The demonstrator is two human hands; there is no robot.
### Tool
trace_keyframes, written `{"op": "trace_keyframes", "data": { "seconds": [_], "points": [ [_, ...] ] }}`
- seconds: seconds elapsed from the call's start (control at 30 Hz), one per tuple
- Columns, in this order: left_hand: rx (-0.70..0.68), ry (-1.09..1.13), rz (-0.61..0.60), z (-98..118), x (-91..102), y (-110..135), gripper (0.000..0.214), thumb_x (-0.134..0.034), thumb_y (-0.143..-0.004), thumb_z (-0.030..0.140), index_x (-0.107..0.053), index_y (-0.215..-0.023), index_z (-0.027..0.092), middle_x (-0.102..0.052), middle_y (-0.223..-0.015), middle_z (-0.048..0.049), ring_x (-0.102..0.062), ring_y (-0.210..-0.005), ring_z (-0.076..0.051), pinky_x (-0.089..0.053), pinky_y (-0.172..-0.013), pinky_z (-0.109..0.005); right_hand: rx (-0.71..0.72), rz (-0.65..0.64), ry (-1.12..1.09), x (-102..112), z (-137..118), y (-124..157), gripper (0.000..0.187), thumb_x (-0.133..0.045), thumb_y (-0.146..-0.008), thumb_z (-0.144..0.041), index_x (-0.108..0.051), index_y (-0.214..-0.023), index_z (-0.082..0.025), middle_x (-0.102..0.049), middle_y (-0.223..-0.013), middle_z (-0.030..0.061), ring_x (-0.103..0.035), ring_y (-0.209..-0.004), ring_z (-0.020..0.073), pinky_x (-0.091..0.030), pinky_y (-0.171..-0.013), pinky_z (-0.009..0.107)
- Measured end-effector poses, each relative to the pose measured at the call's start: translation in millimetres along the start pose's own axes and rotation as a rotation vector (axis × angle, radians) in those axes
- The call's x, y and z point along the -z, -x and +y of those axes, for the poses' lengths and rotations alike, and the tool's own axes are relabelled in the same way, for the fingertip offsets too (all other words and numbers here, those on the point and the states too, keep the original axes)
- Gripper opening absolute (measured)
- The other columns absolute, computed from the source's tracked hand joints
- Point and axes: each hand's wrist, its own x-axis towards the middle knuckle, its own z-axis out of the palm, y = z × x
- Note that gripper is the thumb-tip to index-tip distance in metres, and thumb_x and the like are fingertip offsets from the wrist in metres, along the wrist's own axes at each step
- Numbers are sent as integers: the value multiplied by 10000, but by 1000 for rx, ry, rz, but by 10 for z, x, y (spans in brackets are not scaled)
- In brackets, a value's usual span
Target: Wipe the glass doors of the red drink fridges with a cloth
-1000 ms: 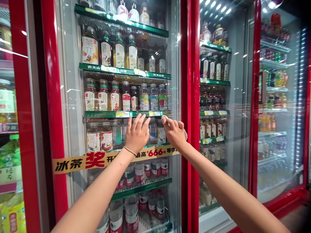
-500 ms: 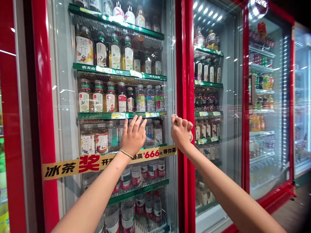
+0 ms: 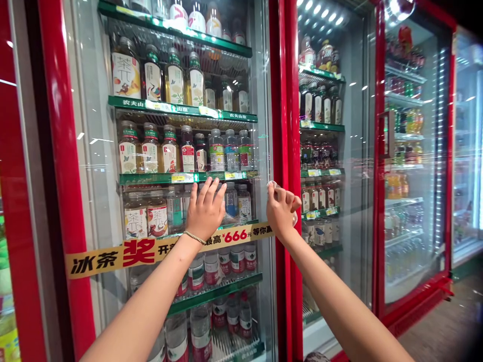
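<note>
My left hand (image 3: 206, 210), fingers spread, lies against the glass door (image 3: 263, 151) of a red-framed drinks fridge, just above a yellow promotional strip (image 3: 101, 262). A thin band circles that wrist. Near the door's right edge, beside the red frame (image 3: 279, 110), my right hand (image 3: 282, 207) is closed and pressed to the glass. White edges of a crumpled cloth (image 3: 295, 219) poke out around its fingers; most of it is hidden under the palm. Bottled drinks (image 3: 187, 151) stand on shelves behind the glass.
More glass-door fridges with bottles stand to the right, one with a door handle (image 3: 387, 134). Green shelf edges (image 3: 151, 178) carry price tags. At far left is another red frame (image 3: 22, 166). Floor (image 3: 445, 322) shows at lower right.
My right hand has slid slightly down the glass with the cloth. My left hand stays in nearly the same place, and the view has shifted a little.
</note>
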Motion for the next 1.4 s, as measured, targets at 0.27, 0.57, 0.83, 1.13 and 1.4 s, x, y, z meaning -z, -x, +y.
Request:
{"op": "trace_keyframes", "data": {
  "seconds": [0.27, 0.57, 0.83, 1.13, 1.4],
  "points": [
    [-9, 3, 1, -15, -2, 16, 537, -516, -991, 249, -480, -1526, 231, -509, -1567, -123, -396, -1520, -296, -179, -1313, -580, 84, 1, 69, 56, 51, -58, 773, -401, -946, -85, -119, -1657, -194, -561, -1319, 179, -453, -1138, 285, -386, -949, 454],
    [-9, 41, -29, -33, 36, 43, 570, -510, -981, 239, -450, -1548, 253, -483, -1588, -107, -386, -1526, -297, -198, -1306, -589, 179, 37, -61, 67, -223, -111, 759, -439, -905, -44, -292, -1626, -230, -601, -1311, 153, -495, -1098, 275, -445, -918, 428],
    [-14, 52, -57, -50, 33, 76, 579, -499, -978, 233, -443, -1554, 235, -462, -1602, -109, -355, -1542, -298, -187, -1310, -590, 246, 23, -107, 113, -409, -158, 679, -413, -946, -66, -359, -1591, -269, -608, -1351, 116, -525, -1026, 240, -467, -870, 375],
    [-41, 53, -123, -195, 201, 66, 590, -501, -998, 305, -407, -1573, 213, -445, -1614, -97, -363, -1537, -303, -261, -1294, -548, 191, 0, -107, 123, -508, -268, 662, -453, -958, -70, -366, -1599, -214, -586, -1362, 144, -516, -996, 237, -451, -875, 383],
    [-44, -8, -76, -550, 521, 164, 511, -528, -965, 246, -534, -1475, 245, -547, -1535, -100, -426, -1498, -293, -258, -1299, -550, 291, -2, -171, 167, -796, -291, 629, -444, -980, -125, -377, -1590, -267, -608, -1336, 122, -504, -957, 237, -420, -808, 380]
  ]
}}
